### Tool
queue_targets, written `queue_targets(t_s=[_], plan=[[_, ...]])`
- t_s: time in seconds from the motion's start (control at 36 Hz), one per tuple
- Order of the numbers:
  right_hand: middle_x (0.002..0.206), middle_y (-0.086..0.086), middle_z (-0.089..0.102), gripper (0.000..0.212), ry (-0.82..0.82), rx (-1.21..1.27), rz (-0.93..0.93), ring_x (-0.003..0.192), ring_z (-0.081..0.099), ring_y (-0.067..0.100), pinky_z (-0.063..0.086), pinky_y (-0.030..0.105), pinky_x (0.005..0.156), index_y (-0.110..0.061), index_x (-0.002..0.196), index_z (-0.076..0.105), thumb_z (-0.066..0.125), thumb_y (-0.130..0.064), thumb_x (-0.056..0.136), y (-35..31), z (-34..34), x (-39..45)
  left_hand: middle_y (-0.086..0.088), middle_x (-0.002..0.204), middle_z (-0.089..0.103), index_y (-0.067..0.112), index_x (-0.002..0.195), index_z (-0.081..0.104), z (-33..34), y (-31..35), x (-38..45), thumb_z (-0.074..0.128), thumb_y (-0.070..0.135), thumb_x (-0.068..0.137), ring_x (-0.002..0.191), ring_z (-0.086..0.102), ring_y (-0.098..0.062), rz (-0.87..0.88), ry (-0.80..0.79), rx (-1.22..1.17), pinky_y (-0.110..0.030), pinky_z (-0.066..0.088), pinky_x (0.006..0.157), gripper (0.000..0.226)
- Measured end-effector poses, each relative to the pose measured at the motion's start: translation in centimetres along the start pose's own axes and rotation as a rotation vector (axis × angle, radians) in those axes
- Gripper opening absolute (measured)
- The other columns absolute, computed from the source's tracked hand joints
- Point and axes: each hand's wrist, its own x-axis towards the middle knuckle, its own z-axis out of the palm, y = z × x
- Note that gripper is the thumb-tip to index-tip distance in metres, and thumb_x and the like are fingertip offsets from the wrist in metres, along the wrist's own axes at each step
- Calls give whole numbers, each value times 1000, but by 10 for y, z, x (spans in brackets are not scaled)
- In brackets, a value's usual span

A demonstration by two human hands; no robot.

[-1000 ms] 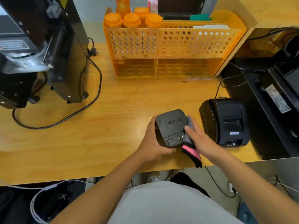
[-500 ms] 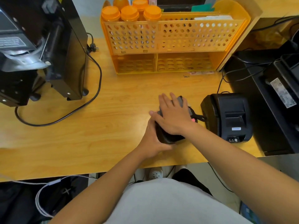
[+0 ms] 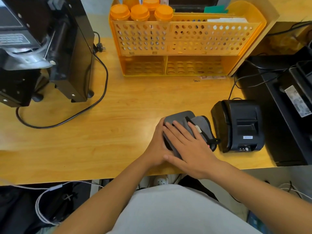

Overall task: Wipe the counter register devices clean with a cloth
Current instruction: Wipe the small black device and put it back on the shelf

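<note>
Standing at the far left of the light wooden counter (image 3: 118, 115): a tall black machine with a grey metal front (image 3: 50, 53), its black power cable (image 3: 94, 105) looping across the wood beside it.

Sitting behind the middle of the counter, against the back: an orange perforated plastic rack (image 3: 185, 39), holding orange-lidded jars (image 3: 140, 12) in its top left section and some white paper in its top right one.

Gripping the left side of a small dark grey box-shaped device (image 3: 179, 115) near the front edge of the counter: the left hand (image 3: 157, 146), fingers curling round the casing, much of them hidden under the other hand.

Lying flat on top of that device: the right hand (image 3: 190, 146), fingers straight and slightly spread, pressing a grey cloth (image 3: 200, 124) down onto the upper face, not clutching it. Draping over the right side of the device as well, the same cloth, with a dark edge trim, a small white tag beside the fingers, and a sliver of pink showing at its lower right.

Sitting just to the right of the cloth-covered device, close to it but whether touching cannot be told: a black plastic receipt printer (image 3: 239, 125), with a thin black wire running back from it.

Lying at the far right: more black equipment (image 3: 290, 102) with a white label and tangled cables.
</note>
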Motion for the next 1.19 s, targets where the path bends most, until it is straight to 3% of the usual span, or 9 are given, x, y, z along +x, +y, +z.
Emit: queue_targets(t_s=[0.17,0.25,0.33,0.47,0.61,0.72,0.86,0.97,1.19], plan=[[170,-10,-11,75,28,18,53,154,-22,10,-14,49,124,-28,162,-8,1,-65,98,-3,-6,32,52,144,23,72,140,15,6,14,8,72,58,87,141,27,20,35,43,3,-6,28,111,79],[171,-11,-7,73,34,19,89,156,-16,11,-13,50,124,-28,163,-4,2,-64,100,3,-9,57,27,161,23,39,159,8,6,5,10,82,16,87,153,23,0,40,17,49,-10,27,117,106],[172,-9,0,70,23,55,146,157,-8,13,-7,50,125,-28,164,1,9,-63,104,14,-15,81,43,153,24,61,150,8,-1,3,9,95,30,65,143,30,14,31,5,45,-15,36,114,126],[170,-3,19,73,19,166,332,157,15,21,18,50,123,-21,162,21,16,-64,104,38,-26,99,38,142,42,70,140,22,0,2,10,99,28,59,136,47,2,20,27,4,-15,45,102,119],[151,4,52,64,78,712,512,134,51,28,45,38,97,-19,151,46,46,-60,102,64,-25,92,11,147,44,68,140,22,0,2,8,98,33,58,137,47,-8,12,30,19,-32,43,111,118],[117,-1,76,52,54,1349,624,99,74,16,57,25,69,-34,145,53,62,-51,97,70,-23,61,11,150,40,68,142,16,1,5,7,96,36,58,140,42,-4,-12,26,57,-35,42,114,120],[126,1,74,56,67,1709,602,115,70,21,55,34,96,-28,136,61,62,-60,90,61,3,19,-7,158,35,21,160,10,7,4,8,98,32,56,149,38,-23,-26,44,55,-53,36,120,137],[121,-3,76,39,186,1913,580,108,72,10,58,19,75,-25,132,63,48,-46,102,45,11,-9,-7,148,46,30,146,28,15,9,9,97,30,53,139,50,-23,-13,101,54,-54,43,113,116],[110,-35,71,31,319,1934,589,107,63,-15,52,8,80,-47,137,43,28,-45,109,26,5,-28,15,138,58,46,138,42,1,41,14,93,51,50,123,60,-8,-24,84,29,-30,52,99,103]])
